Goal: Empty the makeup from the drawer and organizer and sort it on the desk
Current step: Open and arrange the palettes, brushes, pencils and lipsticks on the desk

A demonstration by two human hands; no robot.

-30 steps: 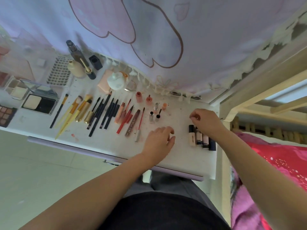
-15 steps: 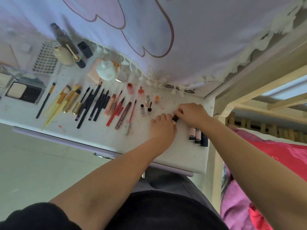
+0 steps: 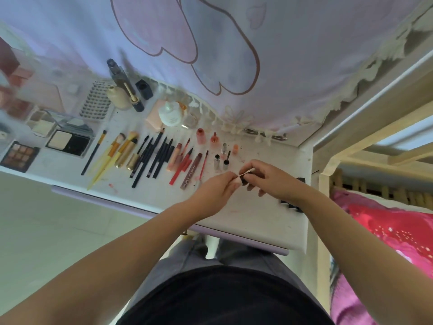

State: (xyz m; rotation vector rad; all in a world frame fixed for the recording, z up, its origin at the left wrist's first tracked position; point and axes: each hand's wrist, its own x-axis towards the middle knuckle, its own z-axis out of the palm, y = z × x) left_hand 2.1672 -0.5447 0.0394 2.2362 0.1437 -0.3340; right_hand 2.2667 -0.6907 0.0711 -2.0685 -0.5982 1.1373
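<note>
Both hands meet above the right part of the white desk (image 3: 257, 219). My left hand (image 3: 218, 191) pinches the pale body of a small concealer tube (image 3: 237, 181). My right hand (image 3: 264, 178) grips its dark cap, and a thin wand (image 3: 248, 171) sticks out between the fingers. A row of dark-capped tubes (image 3: 293, 205) lies mostly hidden under my right wrist. To the left lie sorted rows: lip pencils and glosses (image 3: 187, 164), black pencils (image 3: 154, 156) and yellow-handled brushes (image 3: 112, 156).
Palettes and compacts (image 3: 68, 141) sit at the far left, bottles and a white jar (image 3: 169, 113) along the curtain at the back. Small nail-polish bottles (image 3: 221, 156) stand just beyond my hands. A wooden bed frame (image 3: 351, 156) with pink bedding borders the desk on the right.
My right hand took one tube from the row at the right and brought it to my left hand. Both hands now hold it lifted, with the cap pulled off and the wand showing.
</note>
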